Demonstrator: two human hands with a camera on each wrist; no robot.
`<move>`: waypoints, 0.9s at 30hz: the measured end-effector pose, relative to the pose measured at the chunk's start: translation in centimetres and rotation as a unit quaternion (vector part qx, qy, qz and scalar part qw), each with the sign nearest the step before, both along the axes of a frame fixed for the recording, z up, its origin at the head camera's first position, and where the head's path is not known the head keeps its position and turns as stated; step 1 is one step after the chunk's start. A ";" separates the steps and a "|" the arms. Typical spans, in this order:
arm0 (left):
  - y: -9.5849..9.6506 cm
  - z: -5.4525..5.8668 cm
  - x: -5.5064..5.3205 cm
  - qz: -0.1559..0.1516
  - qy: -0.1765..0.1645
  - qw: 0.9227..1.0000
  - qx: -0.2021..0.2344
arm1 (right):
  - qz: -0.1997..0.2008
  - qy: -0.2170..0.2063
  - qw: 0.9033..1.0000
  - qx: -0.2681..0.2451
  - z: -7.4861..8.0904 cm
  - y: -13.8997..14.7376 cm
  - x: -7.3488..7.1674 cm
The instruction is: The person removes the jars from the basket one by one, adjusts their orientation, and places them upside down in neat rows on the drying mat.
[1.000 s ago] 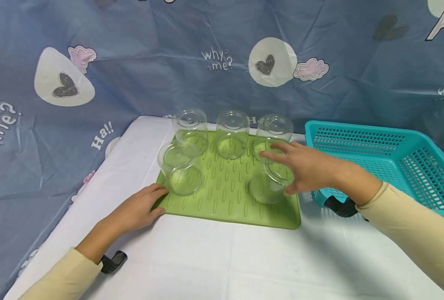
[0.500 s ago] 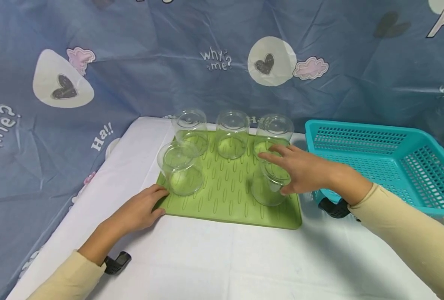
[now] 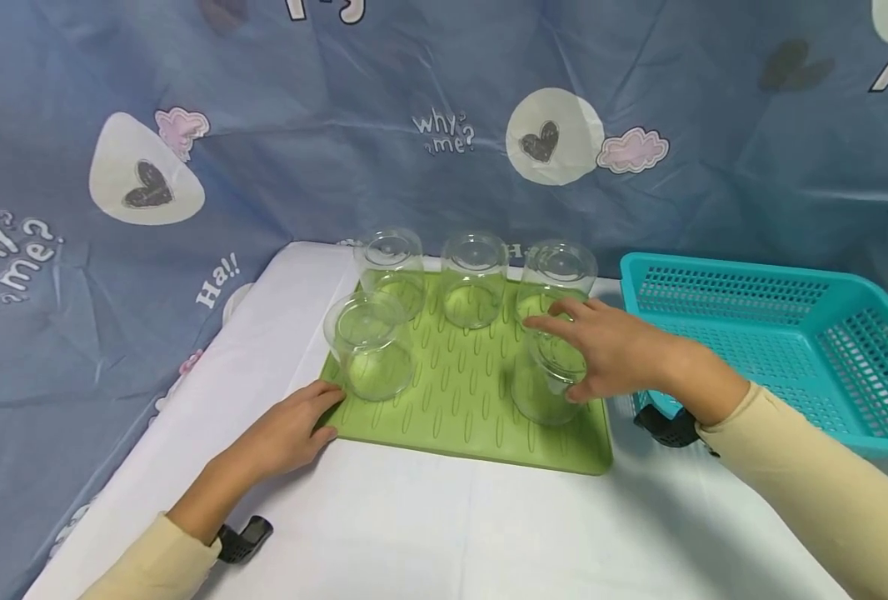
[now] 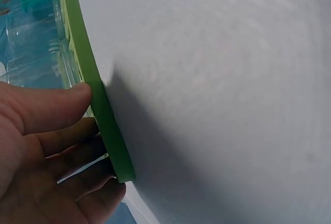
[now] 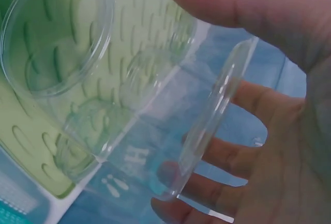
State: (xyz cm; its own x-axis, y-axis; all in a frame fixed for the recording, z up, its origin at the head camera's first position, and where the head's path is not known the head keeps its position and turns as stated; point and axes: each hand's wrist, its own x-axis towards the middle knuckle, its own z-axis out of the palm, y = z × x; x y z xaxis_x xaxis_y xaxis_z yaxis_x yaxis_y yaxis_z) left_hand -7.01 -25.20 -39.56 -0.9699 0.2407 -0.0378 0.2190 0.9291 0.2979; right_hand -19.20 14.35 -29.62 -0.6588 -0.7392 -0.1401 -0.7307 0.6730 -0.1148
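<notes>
My right hand (image 3: 609,350) holds a clear plastic cup (image 3: 545,396) that stands at the right front of a green ribbed mat (image 3: 451,425). In the right wrist view, the fingers (image 5: 227,157) lie behind the clear cup (image 5: 139,131), with the thumb on its other side. My left hand (image 3: 286,429) grips the mat's front left corner. The left wrist view has its thumb (image 4: 62,105) against the mat's green edge (image 4: 95,84) and its fingers curled at the corner. Just beyond that hand stands another clear cup (image 3: 372,358); whether they touch is hidden.
Along the mat's back edge stand three more clear cups, at left (image 3: 391,275), middle (image 3: 474,283) and right (image 3: 556,271). A turquoise plastic basket (image 3: 736,267) sits right of the mat. White cloth (image 3: 384,517) covers the table, and a blue printed sheet (image 3: 324,150) hangs behind.
The cup in my right hand has gone from slightly tilted to more upright and shifted a little toward the front right. My left hand stays at the mat's corner. The head view has shifted slightly.
</notes>
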 end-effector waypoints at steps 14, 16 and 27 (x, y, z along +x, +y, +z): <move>-1.3 0.1 0.6 -0.005 0.013 1.000 0.011 | -0.009 -0.061 0.997 -0.040 -0.8 -0.1 -0.1; -1.4 0.1 0.5 -0.004 0.013 1.000 0.018 | -0.004 -0.062 0.996 -0.058 -0.7 0.1 -0.1; -3.4 1.4 1.1 0.017 0.094 0.984 0.148 | -0.011 0.166 0.949 -0.267 -1.2 4.9 3.2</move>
